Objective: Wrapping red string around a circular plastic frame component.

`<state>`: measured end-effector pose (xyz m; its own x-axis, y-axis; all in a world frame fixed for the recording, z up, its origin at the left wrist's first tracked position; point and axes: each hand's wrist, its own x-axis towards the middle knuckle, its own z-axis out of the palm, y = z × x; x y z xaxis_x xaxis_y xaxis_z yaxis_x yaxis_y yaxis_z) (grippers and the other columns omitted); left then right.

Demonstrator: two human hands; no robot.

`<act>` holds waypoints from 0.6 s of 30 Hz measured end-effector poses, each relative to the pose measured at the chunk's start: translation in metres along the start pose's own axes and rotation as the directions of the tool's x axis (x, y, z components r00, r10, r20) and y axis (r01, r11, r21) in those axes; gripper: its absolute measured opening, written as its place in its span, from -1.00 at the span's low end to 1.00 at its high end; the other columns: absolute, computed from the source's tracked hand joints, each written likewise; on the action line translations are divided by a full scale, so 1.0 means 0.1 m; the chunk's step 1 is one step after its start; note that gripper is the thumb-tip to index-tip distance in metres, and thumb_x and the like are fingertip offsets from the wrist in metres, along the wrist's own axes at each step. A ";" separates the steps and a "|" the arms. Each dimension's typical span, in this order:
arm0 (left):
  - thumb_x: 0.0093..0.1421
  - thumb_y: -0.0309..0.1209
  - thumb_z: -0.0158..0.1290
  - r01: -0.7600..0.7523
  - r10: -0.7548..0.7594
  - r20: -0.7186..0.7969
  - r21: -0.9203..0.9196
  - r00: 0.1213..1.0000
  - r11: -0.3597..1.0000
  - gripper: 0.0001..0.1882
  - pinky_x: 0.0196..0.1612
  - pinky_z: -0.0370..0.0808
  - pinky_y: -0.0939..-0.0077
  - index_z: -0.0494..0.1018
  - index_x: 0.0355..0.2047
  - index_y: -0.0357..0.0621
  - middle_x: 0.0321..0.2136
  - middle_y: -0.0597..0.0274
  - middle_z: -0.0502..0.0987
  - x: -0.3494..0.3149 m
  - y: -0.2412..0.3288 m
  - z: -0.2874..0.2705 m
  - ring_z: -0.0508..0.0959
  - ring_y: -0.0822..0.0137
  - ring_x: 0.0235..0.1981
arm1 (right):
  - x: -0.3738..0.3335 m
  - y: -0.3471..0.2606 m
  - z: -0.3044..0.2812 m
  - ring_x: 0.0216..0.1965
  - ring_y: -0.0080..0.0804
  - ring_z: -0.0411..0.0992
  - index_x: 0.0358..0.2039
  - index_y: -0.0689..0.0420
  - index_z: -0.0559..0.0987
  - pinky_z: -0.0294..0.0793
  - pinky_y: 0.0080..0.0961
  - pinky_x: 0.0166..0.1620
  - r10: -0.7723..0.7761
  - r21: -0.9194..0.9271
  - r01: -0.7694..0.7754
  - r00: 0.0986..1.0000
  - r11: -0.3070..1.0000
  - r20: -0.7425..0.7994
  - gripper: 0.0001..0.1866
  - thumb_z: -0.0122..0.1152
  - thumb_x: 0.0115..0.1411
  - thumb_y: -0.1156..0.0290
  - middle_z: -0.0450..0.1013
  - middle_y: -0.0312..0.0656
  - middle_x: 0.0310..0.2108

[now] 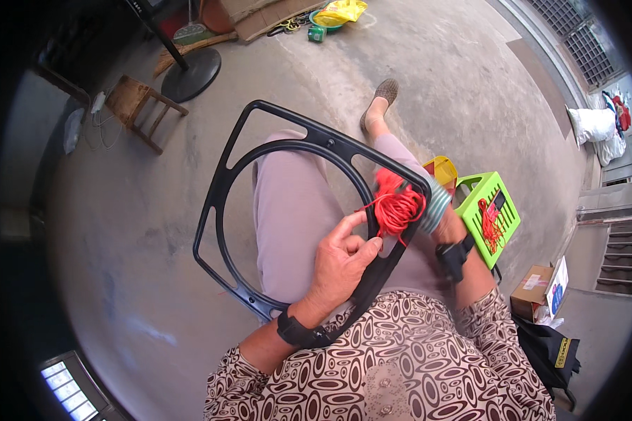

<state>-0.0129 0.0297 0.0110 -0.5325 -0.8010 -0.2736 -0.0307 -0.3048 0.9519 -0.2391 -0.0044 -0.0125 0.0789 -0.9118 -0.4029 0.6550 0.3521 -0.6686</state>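
Observation:
A black frame (226, 165) with a large round opening lies tilted over my lap. My left hand (336, 263) is closed on the ring's right side, thumb over the bar and index finger inside the opening. A looped bundle of red cord (398, 210) sits at the frame's right corner, just beyond those fingertips, and a thin strand reaches toward the index finger. My right hand (437, 205), in a grey-green striped covering, is behind that corner and appears to hold the bundle; its fingers are mostly hidden. Both wrists wear black bands.
To my right a lime-green plastic stool (481, 217) carries more red cord (490, 226) and a small dark object. Behind it stands a yellow container (442, 170). A cardboard box (530, 291) is farther right. Left stand a wooden stool (130, 102) and a black round base (193, 76).

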 end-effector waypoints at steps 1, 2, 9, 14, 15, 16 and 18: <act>0.24 -0.53 0.09 0.040 -0.040 0.001 -0.034 0.999 0.999 -0.50 -0.39 0.32 0.82 0.23 0.15 -0.36 -0.50 0.37 0.56 0.00 0.01 0.01 0.45 0.67 -0.47 | 0.04 -0.08 0.01 -0.21 -0.27 0.55 -0.07 0.28 0.46 0.60 -0.38 -0.11 0.072 0.100 -0.065 0.995 0.993 -0.072 -0.55 0.20 0.22 0.15 0.52 -0.04 -0.20; 0.24 -0.52 0.09 0.033 -0.034 -0.008 -0.074 0.999 0.997 -0.52 -0.40 0.31 0.83 0.24 0.14 -0.36 -0.50 0.37 0.55 0.00 0.02 0.02 0.44 0.68 -0.48 | 0.07 -0.14 0.02 -0.22 -0.27 0.55 -0.08 0.28 0.46 0.60 -0.37 -0.11 0.090 0.028 -0.091 0.995 0.995 0.051 -0.55 0.21 0.21 0.16 0.52 -0.05 -0.20; 0.27 -0.49 0.06 0.078 -0.086 -0.004 -0.377 0.996 0.923 -0.76 -0.46 0.32 0.82 0.42 -0.08 -0.30 -0.52 0.39 0.56 0.03 0.03 0.10 0.42 0.73 -0.52 | -0.04 0.29 -0.06 -0.32 -0.52 0.52 0.02 0.14 0.49 0.55 -0.59 -0.29 0.248 -0.394 -0.236 0.968 0.888 -0.019 -0.60 0.26 0.20 0.26 0.52 -0.26 -0.24; 0.28 -0.48 0.06 0.134 -0.125 0.047 -0.337 0.991 0.932 -0.93 -0.53 0.29 0.78 0.44 -0.32 -0.23 -0.56 0.41 0.53 0.02 0.06 0.05 0.39 0.73 -0.58 | 0.25 -0.09 -0.19 -0.39 -0.58 0.50 -0.03 0.25 0.51 0.48 -0.64 -0.35 0.068 -0.321 -0.186 0.936 0.929 -0.346 -0.58 0.27 0.18 0.25 0.52 -0.24 -0.33; 0.28 -0.47 0.06 0.144 -0.134 0.051 -0.340 0.990 0.929 -0.92 -0.55 0.28 0.78 0.44 -0.36 -0.21 -0.57 0.43 0.52 0.02 0.06 0.06 0.38 0.73 -0.59 | 0.31 -0.25 -0.12 -0.40 -0.59 0.49 -0.04 0.28 0.52 0.47 -0.65 -0.35 -0.086 -0.390 -0.063 0.931 0.919 -0.355 -0.58 0.26 0.19 0.25 0.52 -0.23 -0.35; 0.28 -0.47 0.06 0.120 -0.115 0.034 -0.329 0.993 0.937 -0.91 -0.56 0.26 0.78 0.44 -0.37 -0.21 -0.58 0.45 0.51 0.03 0.05 0.07 0.36 0.74 -0.60 | 0.32 -0.42 -0.01 -0.41 -0.59 0.48 -0.06 0.31 0.52 0.45 -0.66 -0.34 -0.304 -0.530 0.084 0.888 0.844 -0.344 -0.58 0.25 0.19 0.25 0.53 -0.20 -0.38; 0.28 -0.47 0.06 0.141 -0.141 0.019 -0.264 0.990 0.954 -0.91 -0.57 0.21 0.78 0.44 -0.38 -0.20 -0.60 0.48 0.49 0.04 0.04 0.08 0.33 0.75 -0.61 | 0.33 -0.72 0.30 -0.36 -0.52 0.51 -0.09 0.30 0.56 0.48 -0.60 -0.24 -0.390 -0.708 0.155 0.903 0.689 -0.182 -0.58 0.26 0.17 0.23 0.54 -0.19 -0.35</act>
<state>-0.0222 0.0295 0.0152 -0.5390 -0.7400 -0.4025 0.1193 -0.5400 0.8332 -0.2605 -0.0663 0.0409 -0.3212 -0.9218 -0.2169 -0.0684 0.2511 -0.9656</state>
